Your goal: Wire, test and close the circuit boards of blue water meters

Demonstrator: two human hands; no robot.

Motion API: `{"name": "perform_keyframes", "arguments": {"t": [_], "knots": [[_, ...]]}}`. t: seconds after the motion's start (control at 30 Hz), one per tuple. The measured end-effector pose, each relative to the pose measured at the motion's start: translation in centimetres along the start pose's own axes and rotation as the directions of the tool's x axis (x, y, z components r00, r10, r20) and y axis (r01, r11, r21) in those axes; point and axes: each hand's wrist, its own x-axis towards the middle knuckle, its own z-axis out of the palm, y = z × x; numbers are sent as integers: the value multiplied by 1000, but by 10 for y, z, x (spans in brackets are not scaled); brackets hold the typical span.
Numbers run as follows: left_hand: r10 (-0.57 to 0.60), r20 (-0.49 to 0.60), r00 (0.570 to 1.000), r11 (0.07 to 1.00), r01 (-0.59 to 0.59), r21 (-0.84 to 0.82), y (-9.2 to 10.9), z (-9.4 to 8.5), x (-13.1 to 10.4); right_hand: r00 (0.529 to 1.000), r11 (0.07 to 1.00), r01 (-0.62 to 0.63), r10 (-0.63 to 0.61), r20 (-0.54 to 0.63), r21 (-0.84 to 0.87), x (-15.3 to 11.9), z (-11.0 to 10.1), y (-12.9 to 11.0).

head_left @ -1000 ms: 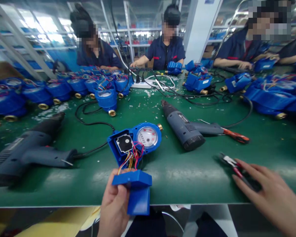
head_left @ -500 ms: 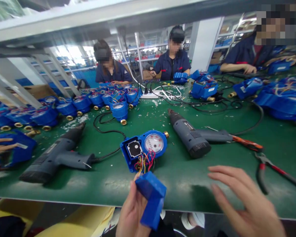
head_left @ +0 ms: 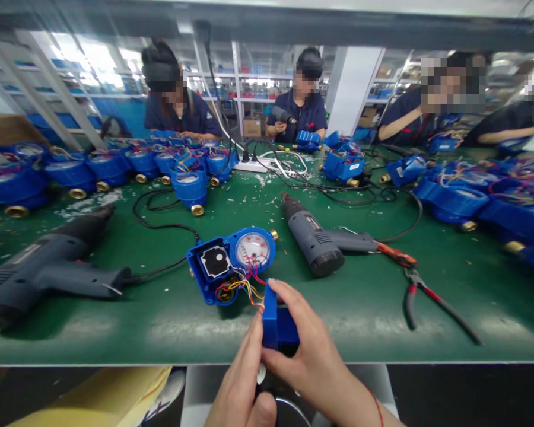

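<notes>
- A glossy blue cover (head_left: 270, 323) is between the two hands, over the bench's near edge; a narrow bright side shows, with a darker wing reaching toward the right palm.
- The right hand (head_left: 318, 341) pinches it, index at the upper end, thumb at the lower.
- The left hand (head_left: 242, 373) lays its fingers straight and close together along the cover's left side; whether they also nip the wires I cannot tell.
- Thin red, yellow and white wires (head_left: 249, 289) run from the left fingertips to a blue meter (head_left: 232, 259) beyond them, which has an open box, a black-and-white module and a round clear dial.
- The green bench (head_left: 360, 323), specked with white scraps, carries a grey heat gun (head_left: 315, 240) beyond the right fingers, pliers (head_left: 436, 302) to their right, and another heat gun (head_left: 57, 264) well left of the left fingers.
- Farther off are rows of blue meters, co-workers in navy, and shelving.
- The cover stands on edge, its narrow side's long axis nearly upright in view; the meter's slants away rightward from box to dial, its brass end (head_left: 274, 235) pointing away from the fingers.
</notes>
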Motion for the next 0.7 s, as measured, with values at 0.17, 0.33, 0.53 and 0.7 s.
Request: {"name": "perform_keyframes", "arguments": {"t": [0.17, 0.33, 0.53, 0.7], "knots": [[179, 87, 980, 947, -195, 255, 20, -24, 13, 960, 844, -272, 273, 67, 463, 11, -11, 0], [107, -245, 964, 978, -57, 200, 15, -32, 18, 847, 207, -458, 396, 355, 864, 10, -8, 6], [-266, -197, 944, 962, 248, -113, -13, -17, 28, 832, 57, -473, 357, 424, 879, 7, -4, 9], [-198, -254, 947, 967, 147, -206, -20, -11, 37, 844, 83, -416, 407, 350, 906, 7, -1, 18]]}}
